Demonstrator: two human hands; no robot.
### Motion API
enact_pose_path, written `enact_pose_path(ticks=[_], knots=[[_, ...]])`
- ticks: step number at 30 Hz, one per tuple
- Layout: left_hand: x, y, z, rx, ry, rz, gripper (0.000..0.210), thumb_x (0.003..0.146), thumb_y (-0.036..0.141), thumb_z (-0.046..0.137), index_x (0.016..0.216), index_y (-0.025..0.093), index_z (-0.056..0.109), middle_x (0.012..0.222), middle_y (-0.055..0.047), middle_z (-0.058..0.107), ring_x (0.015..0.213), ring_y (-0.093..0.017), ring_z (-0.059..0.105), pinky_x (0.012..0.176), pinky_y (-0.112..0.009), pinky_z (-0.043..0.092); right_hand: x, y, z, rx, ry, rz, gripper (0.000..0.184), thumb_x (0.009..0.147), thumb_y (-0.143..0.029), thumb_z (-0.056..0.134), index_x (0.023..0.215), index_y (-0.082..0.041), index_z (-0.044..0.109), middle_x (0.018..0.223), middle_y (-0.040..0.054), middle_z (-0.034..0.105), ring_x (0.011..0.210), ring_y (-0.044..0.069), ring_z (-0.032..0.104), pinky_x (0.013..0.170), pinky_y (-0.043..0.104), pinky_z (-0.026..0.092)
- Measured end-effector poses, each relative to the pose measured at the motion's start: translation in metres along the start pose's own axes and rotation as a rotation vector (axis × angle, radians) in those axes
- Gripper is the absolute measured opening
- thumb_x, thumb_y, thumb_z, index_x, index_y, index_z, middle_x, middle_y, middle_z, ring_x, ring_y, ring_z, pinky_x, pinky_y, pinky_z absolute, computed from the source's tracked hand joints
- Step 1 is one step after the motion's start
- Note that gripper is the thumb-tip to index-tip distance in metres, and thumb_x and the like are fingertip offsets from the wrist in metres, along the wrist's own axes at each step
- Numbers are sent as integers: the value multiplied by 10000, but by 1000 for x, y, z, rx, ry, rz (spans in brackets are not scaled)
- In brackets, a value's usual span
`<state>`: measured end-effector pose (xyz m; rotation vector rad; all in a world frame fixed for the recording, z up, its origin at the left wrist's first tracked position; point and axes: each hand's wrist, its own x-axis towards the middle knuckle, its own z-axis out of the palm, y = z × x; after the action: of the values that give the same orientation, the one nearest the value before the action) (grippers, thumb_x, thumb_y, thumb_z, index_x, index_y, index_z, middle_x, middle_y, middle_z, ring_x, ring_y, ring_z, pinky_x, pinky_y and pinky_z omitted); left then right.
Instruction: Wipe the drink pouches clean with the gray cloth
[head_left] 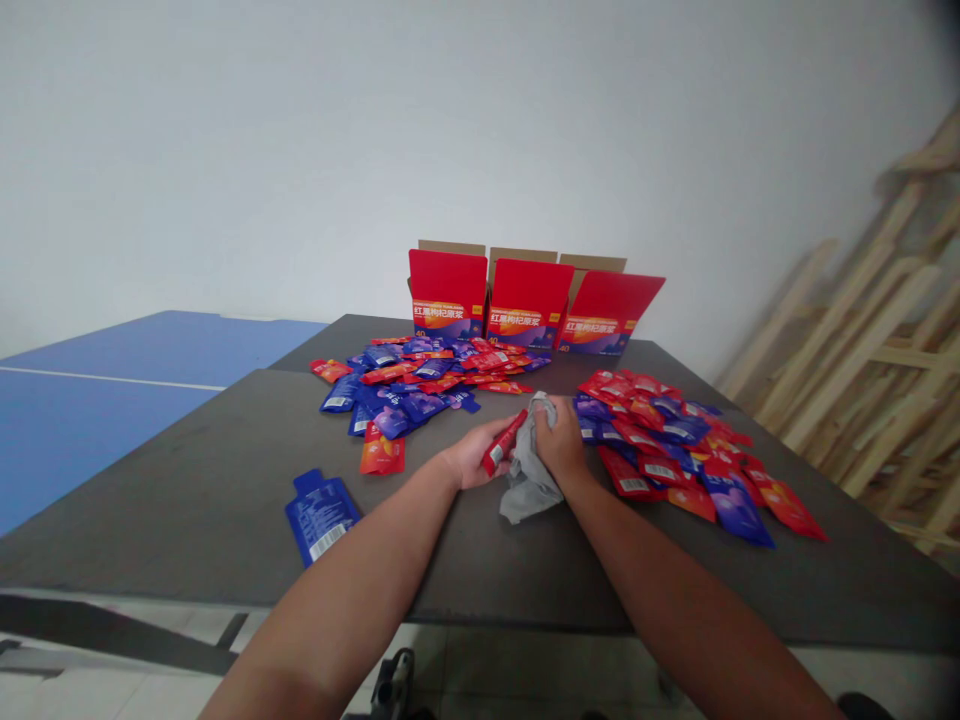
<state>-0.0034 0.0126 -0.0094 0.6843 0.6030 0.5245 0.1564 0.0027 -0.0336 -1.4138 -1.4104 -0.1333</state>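
My left hand (480, 458) is closed around a red pouch (504, 444), held above the middle of the dark table. Bunched in my right hand (559, 440) is a grey cloth (529, 482), which hangs down beside the pouch and seems to touch it. A single blue pouch (322, 515) lies apart at the left, partly behind my left forearm. Beyond my left hand spreads a pile of red and blue pouches (427, 372). Another mixed pile (667, 440) lies to the right of my right hand.
Three red cartons (529, 300) with raised flaps stand in a row at the back of the dark table (225, 480). A blue table-tennis table (135, 380) adjoins at the left. Wooden pieces (870, 370) lean against the wall at the right.
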Motion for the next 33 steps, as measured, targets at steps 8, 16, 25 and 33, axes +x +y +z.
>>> enact_pose_path(ticks=[8,16,25,33], knots=[[3,15,-15,-426,-39,210,266,865,262,485,979,77,638,881,-134,656,574,-91,547,422,-166,390,5,8,-1,77,17,137,255,868,-385,459,959,-179,579,899,78,631,853,223,562,826,385,459],[11,22,-14,-438,248,448,114,852,104,564,933,118,643,766,-33,679,643,-86,636,623,-170,502,-6,-18,-15,184,-162,-288,177,881,-329,525,979,-211,614,915,63,621,896,215,590,823,370,495],[6,17,-13,-320,-18,423,279,844,98,512,1099,117,623,974,-104,700,865,-191,682,881,-331,507,-13,-21,-18,138,-458,-545,200,862,-261,563,1036,-212,648,927,63,626,846,188,602,771,336,532],[7,7,-3,-154,-5,454,197,853,145,543,1025,148,637,884,-67,695,724,-152,662,714,-268,532,-12,-21,-13,-30,-432,-421,226,844,-262,559,1038,-226,668,967,66,630,853,204,597,767,334,514]])
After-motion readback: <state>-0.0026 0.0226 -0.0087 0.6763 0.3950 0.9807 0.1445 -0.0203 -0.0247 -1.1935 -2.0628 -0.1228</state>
